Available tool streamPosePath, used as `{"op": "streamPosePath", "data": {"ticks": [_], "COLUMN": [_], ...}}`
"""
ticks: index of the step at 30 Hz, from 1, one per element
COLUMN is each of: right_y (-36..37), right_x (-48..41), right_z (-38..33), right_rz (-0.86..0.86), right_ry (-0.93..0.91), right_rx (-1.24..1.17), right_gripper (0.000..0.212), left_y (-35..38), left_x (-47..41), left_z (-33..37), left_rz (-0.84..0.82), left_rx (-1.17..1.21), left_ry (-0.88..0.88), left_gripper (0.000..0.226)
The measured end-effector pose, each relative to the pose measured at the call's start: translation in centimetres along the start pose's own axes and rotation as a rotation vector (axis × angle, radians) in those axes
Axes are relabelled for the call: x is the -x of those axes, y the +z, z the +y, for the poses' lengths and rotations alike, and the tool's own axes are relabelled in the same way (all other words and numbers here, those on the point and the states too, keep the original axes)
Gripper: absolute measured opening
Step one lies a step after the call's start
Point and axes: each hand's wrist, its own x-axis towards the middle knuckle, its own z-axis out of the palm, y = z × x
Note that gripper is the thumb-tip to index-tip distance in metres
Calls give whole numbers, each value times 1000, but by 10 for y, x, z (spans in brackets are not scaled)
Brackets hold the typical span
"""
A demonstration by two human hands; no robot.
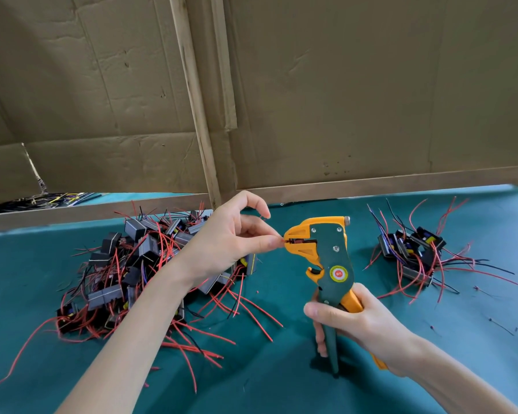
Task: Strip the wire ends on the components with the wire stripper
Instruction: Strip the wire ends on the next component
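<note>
Where the hands meet: the wire stripper stands mid-table, its long axis nearly upright. The green handle tip appears to rest on the cloth, and the orange head on top points left.
Right hand: fingers and thumb wrap both handles, low on the tool.
Left hand: thumb and one finger pinch the wire, with the forefinger arched loosely above.
Red wire end: at the mouth of the head; how deep it sits cannot be told.
Left pile: a large heap of black components with red and black leads, behind and beneath the left forearm.
Right pile: a smaller heap, well apart to the tool's right.
Green cloth: bare in front of the tool and between it and the right pile.
Far edge: a wooden rail, a cardboard wall and a wooden post close it off.
</note>
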Motion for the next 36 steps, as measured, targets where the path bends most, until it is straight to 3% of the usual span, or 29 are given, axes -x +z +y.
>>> {"op": "streamPosePath", "data": {"ticks": [6,8,12,16,20,28,32,36], "right_y": [17,12,2,-7,-17,-23,-23,-24], "right_x": [-5,-6,-8,-11,-16,-18,-19,-19], "right_z": [14,13,3,5,4,5,8,9], "right_rz": [269,202,-1,27,115,163,136,133], "right_ry": [16,62,57,37,53,88,97,107], "right_rx": [24,2,-263,-367,-413,-405,-328,-315], "right_gripper": [43,40,17,19,30,27,27,27], "left_y": [3,4,2,4,1,3,34,89], "left_x": [-3,-5,-9,-10,-10,-9,-30,-72], "left_z": [-9,-15,-31,-39,-31,56,99,111], "left_rz": [38,36,45,3,90,405,369,283], "left_rx": [-65,-97,-184,-386,-434,-52,86,254], "left_ry": [-25,-67,-144,-192,-147,245,368,296], "left_gripper": [27,27,31,15,18,17,15,13]}}
